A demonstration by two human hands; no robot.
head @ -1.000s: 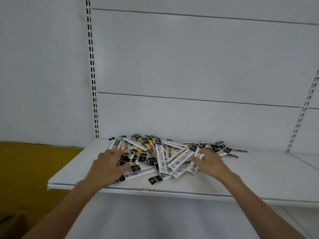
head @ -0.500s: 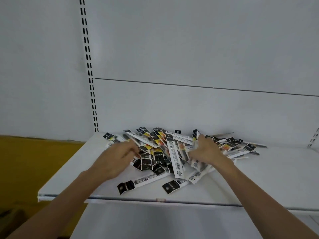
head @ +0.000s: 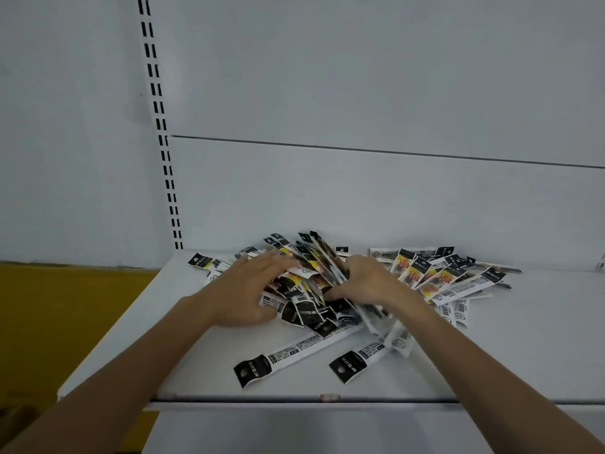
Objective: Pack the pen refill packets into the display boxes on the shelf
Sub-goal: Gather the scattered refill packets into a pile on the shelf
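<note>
Now pressing down with the left hand [head: 248, 290], fingers straight and spread flat over the near-left part of the heap of pen refill packets [head: 304, 314], grasping nothing. Back toward the wrists, lying apart from the heap, two loose packets [head: 288, 353], long axes slanting up to the right. Just right of the left fingertips, standing nearly on edge, a bundle of packets [head: 327, 260], long axis tilting away and leftward, black header tabs uppermost. Clasping that bundle with the right hand [head: 370, 283], fingers curled round its lower end, so probably serving as the lifting hand. Beyond the right knuckles, fanning out criss-cross over the shelf [head: 523, 339]: slim white sleeves, black tabs, barcodes, yellow-orange labels. Showing no display boxes anywhere.
</note>
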